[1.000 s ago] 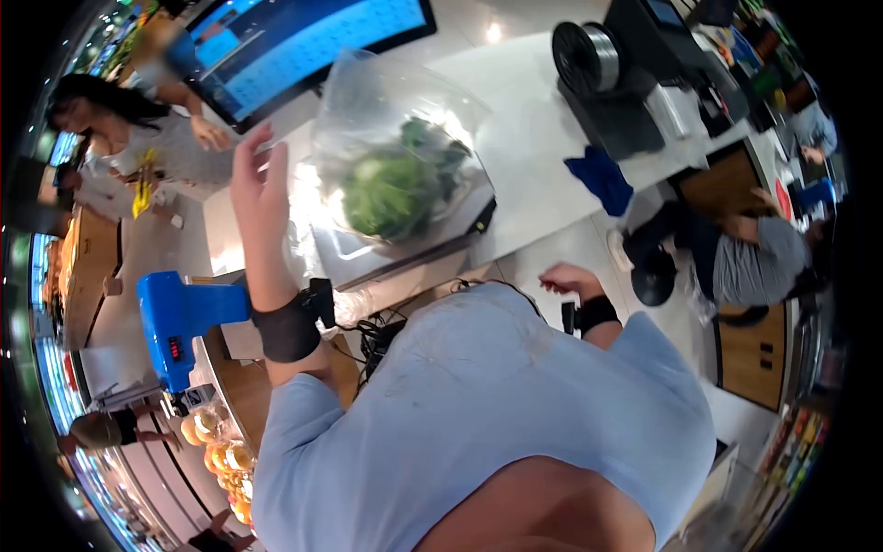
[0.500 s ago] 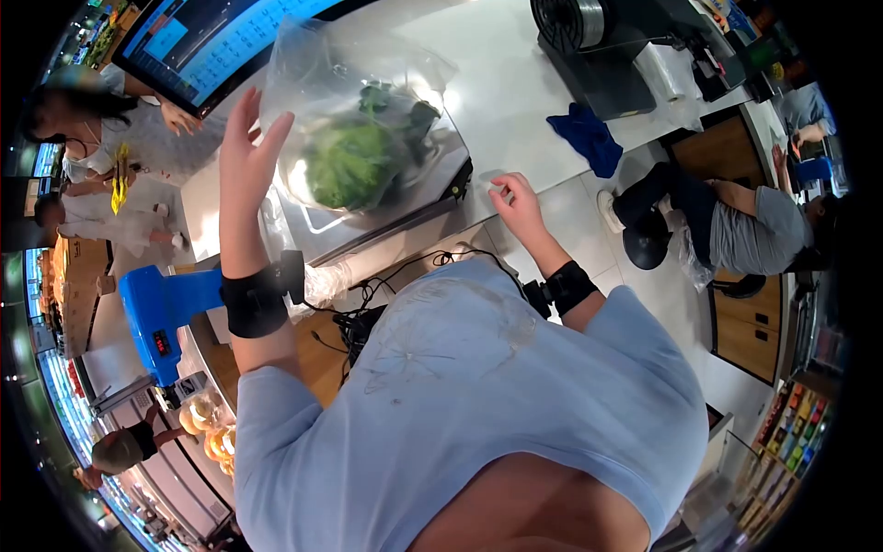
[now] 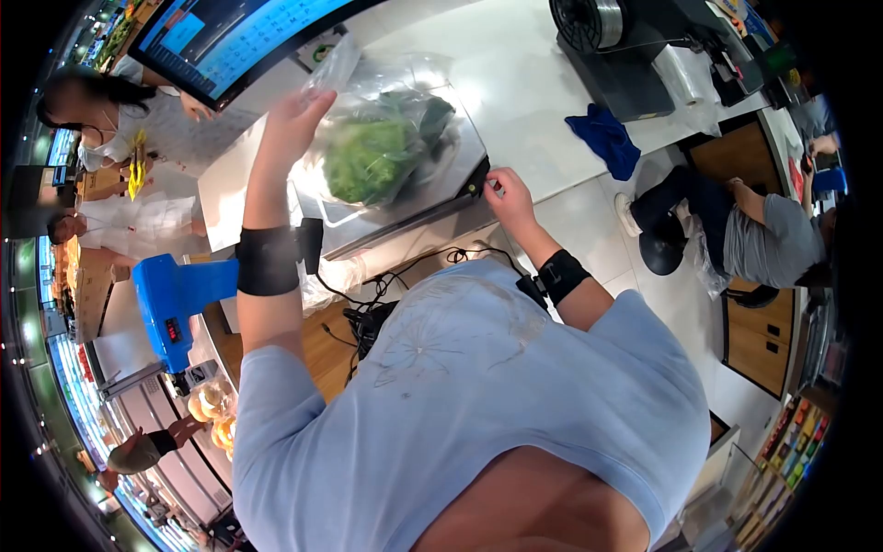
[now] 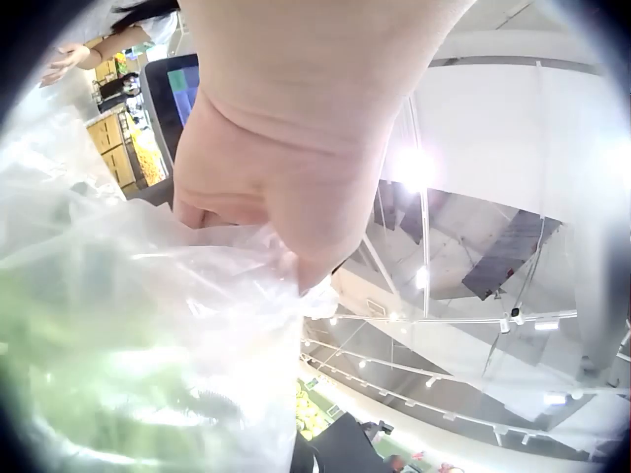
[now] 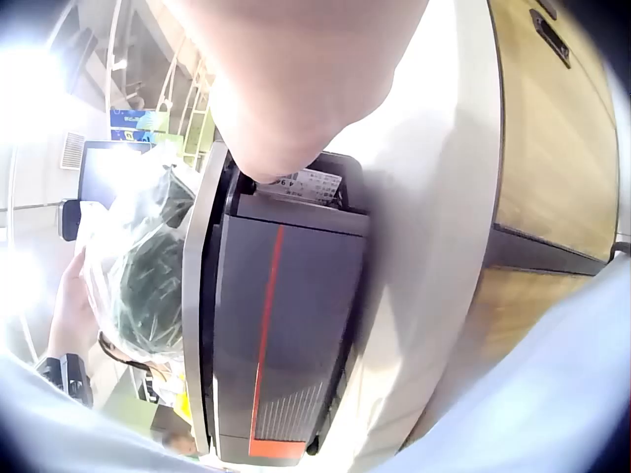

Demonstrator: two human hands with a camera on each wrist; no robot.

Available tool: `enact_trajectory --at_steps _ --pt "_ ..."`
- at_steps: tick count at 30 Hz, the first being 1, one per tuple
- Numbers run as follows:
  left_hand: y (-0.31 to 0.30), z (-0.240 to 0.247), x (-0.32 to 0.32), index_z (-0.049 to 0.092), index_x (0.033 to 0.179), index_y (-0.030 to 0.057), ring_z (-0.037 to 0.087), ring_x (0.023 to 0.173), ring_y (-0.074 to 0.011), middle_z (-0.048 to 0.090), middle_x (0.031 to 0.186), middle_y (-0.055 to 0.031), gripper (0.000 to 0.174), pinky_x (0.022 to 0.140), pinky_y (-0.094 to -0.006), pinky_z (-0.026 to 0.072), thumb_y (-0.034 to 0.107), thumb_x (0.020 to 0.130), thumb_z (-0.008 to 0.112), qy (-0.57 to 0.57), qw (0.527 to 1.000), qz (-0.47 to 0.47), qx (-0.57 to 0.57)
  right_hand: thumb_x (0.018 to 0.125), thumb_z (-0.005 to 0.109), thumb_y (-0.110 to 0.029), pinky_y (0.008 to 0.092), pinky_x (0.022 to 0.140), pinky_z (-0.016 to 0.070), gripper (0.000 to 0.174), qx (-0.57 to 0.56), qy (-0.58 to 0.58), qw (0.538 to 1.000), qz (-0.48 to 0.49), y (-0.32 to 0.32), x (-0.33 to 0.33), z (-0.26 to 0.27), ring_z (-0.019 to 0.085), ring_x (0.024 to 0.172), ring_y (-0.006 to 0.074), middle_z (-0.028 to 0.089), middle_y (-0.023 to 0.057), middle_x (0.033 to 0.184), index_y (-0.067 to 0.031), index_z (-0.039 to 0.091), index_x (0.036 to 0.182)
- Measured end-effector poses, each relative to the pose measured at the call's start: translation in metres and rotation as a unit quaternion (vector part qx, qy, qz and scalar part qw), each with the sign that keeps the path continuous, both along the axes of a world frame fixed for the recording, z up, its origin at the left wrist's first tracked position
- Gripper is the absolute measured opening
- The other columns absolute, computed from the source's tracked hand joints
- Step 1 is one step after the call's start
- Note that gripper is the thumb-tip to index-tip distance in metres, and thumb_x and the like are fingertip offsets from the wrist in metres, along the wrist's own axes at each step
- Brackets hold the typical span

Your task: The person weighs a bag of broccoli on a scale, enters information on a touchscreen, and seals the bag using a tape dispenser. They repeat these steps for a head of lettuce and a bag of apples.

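A clear plastic bag (image 3: 340, 64) holding leafy green vegetables (image 3: 368, 161) sits on the metal plate of a scale (image 3: 414, 221). My left hand (image 3: 290, 129) grips the gathered top of the bag, and the left wrist view has the plastic (image 4: 148, 305) bunched under its fingers. At the scale's right front corner, my right hand (image 3: 510, 198) pinches a printed paper label (image 5: 315, 184) that sticks out of a slot. The fingertips there are partly hidden behind the hand in the right wrist view.
A lit touchscreen (image 3: 239, 55) stands behind the scale. To the right are a blue cloth (image 3: 602, 140) and a black machine with a wire spool (image 3: 602, 25). Cables (image 3: 395, 285) hang at the counter's front. A blue device (image 3: 175, 304) is at left; other people stand or sit around.
My left hand has gone from open beside the bag to gripping its top, which is now gathered. My right hand has come up from near my body to the scale's corner.
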State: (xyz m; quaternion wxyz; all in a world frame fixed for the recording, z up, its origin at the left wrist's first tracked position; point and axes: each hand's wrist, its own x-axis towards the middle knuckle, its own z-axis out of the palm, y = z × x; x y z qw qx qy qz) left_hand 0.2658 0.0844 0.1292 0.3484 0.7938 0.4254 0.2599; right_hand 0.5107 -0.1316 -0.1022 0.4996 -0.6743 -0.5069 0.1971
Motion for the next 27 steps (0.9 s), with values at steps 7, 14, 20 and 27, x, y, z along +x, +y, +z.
enact_trajectory --at_steps 7,14,20,27 --pt "-0.009 -0.005 0.009 0.061 0.100 0.0008 0.050 0.052 -0.0072 0.069 0.087 -0.0071 0.029 0.049 -0.0201 0.0391 0.026 0.098 0.048 -0.261 0.963 0.016 -0.058 0.078 0.064 -0.004 0.0372 0.069 0.0485 0.008 0.050 -0.056 0.997 -0.008 -0.001 -0.005 -0.006 0.058 0.079 0.0311 0.059 0.0118 0.084 -0.0031 0.060 0.085" --pt "-0.015 0.024 0.005 0.056 0.107 0.0000 0.056 0.068 -0.0115 0.066 0.103 -0.0149 0.029 0.057 -0.0250 0.0458 0.023 0.099 0.040 -0.458 0.876 0.148 -0.040 0.077 0.065 -0.003 0.0390 0.070 0.0481 0.008 0.121 -0.095 0.988 -0.017 0.000 -0.006 -0.013 0.057 0.080 0.0337 0.059 0.0134 0.082 -0.0032 0.060 0.083" --pt "-0.015 0.048 -0.019 0.048 0.117 -0.0048 0.050 0.059 -0.0105 0.062 0.116 -0.0195 0.038 0.050 -0.0230 0.0422 0.023 0.100 0.029 -0.602 0.783 0.110 -0.110 0.086 0.064 -0.008 0.0309 0.065 0.0462 0.008 0.068 0.081 0.984 -0.140 -0.014 0.010 -0.031 0.057 0.071 0.0198 0.058 0.0063 0.077 -0.0034 0.059 0.082" --pt "-0.047 0.075 0.005 0.053 0.114 -0.0008 0.051 0.063 -0.0086 0.063 0.116 -0.0163 0.037 0.051 -0.0224 0.0414 0.023 0.100 0.029 -0.620 0.771 0.145 -0.034 0.090 0.061 -0.007 0.0207 0.061 0.0410 0.007 0.197 0.503 0.841 0.009 0.022 0.006 0.133 0.050 0.069 0.0067 0.056 -0.0001 0.077 -0.0032 0.057 0.094"
